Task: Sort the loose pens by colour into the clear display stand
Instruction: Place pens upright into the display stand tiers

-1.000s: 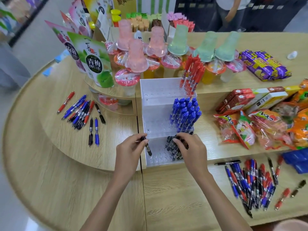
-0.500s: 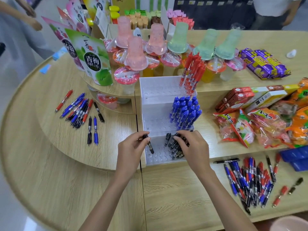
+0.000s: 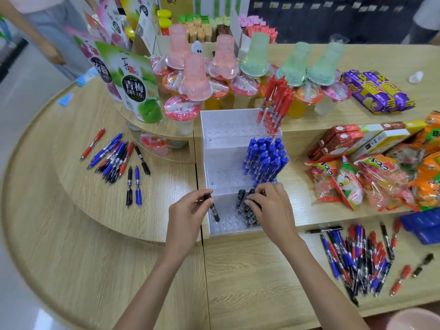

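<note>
Clear plastic, stepped in three tiers, the stand point(image 3: 226, 139) sits on the wooden table point(image 3: 250, 282). Red pens point(image 3: 276, 101) lean at the right end of its back tier. Blue pens point(image 3: 264, 160) crowd the right end of the middle tier, and black pens point(image 3: 242, 203) stand in the right half of the front tier.

The left hand point(image 3: 188, 215) pinches a black pen point(image 3: 213, 210) near its top between thumb and fingers. The pen slants tip down over the left end of the front tier, just inside the stand's left wall; whether its tip sits in a hole cannot be told. The right hand point(image 3: 271, 208) lies over the black pens with its fingers curled down onto their tops. Whether it grips one or only touches them cannot be told.

A left pile point(image 3: 114, 158) of loose red, blue and black pens lies well left of the stand, with a black and a blue one side by side just in front of it. A right pile point(image 3: 357, 258) of mixed pens lies on the lower level, right of the right forearm. Snack bags point(image 3: 357, 182) lie right of the stand, and jelly cups point(image 3: 195, 79) stand behind it.
</note>
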